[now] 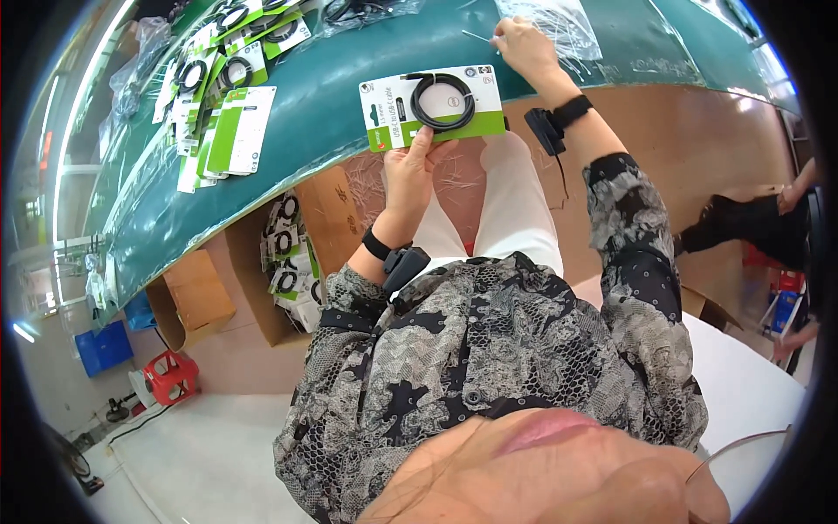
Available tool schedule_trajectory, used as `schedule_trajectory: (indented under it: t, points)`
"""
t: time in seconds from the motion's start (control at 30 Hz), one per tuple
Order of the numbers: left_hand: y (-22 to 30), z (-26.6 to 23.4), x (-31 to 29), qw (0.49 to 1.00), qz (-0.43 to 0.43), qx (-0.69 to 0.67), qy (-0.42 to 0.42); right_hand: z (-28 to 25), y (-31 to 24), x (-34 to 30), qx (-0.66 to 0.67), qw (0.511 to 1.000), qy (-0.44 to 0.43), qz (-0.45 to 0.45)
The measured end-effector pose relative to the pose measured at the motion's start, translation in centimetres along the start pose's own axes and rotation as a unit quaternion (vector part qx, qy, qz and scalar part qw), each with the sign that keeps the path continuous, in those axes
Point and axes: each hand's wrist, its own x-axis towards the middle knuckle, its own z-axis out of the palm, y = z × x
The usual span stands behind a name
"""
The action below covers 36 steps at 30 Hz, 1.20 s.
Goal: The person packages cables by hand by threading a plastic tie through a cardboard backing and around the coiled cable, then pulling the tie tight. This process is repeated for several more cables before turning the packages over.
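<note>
My left hand [408, 179] grips the lower edge of a white-and-green cardboard card [393, 109], thumb on its front. A coiled black cable [472, 105] lies against that card, with a pale tie across the top of the coil. My right hand [527, 54] is over the table's near side, fingers pinched on a thin white cable tie [476, 36] that sticks out to the left. Beside and partly under that hand lies a clear plastic bag [572, 22] with many white cable ties.
Overlapping carded cables and cards [240, 131] cover the left of the green table [323, 105]. Below its edge stands a cardboard box [253, 262] holding more carded cables. A red stool [172, 377] is at lower left. Another person's arm [796, 190] shows at far right.
</note>
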Motion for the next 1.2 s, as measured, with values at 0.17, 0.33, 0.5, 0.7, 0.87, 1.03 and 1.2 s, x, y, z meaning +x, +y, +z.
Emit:
schedule_trajectory:
  t: [0.17,0.33,0.5,0.7,0.87,1.03,1.2]
  points:
    - [0.4,0.6,0.5,1.0,-0.004,-0.026,0.0,1.8,0.3,1.7,-0.095,0.993,-0.065,0.014]
    - [1.8,0.5,2.4,0.995,-0.001,-0.094,0.02,-5.3,-2.8,-0.5,0.012,0.999,-0.021,0.021]
    - [2.3,1.9,3.8,0.987,-0.056,-0.149,0.004,-6.8,-1.0,-6.6,0.419,0.901,0.061,0.096]
    - [1.8,4.4,3.2,0.957,-0.129,-0.254,-0.06,-8.1,-4.8,-12.7,0.508,0.849,0.04,0.138]
    - [2.5,6.2,1.7,0.914,-0.211,-0.346,-0.031,-9.1,-6.3,-13.5,0.431,0.9,0.042,0.053]
    - [2.8,7.0,0.7,0.848,-0.288,-0.445,-0.026,-10.0,-7.2,-13.4,0.382,0.919,0.09,0.028]
    - [3.2,7.6,0.3,0.764,-0.348,-0.543,-0.038,-10.9,-8.1,-13.3,0.278,0.95,0.135,-0.035]
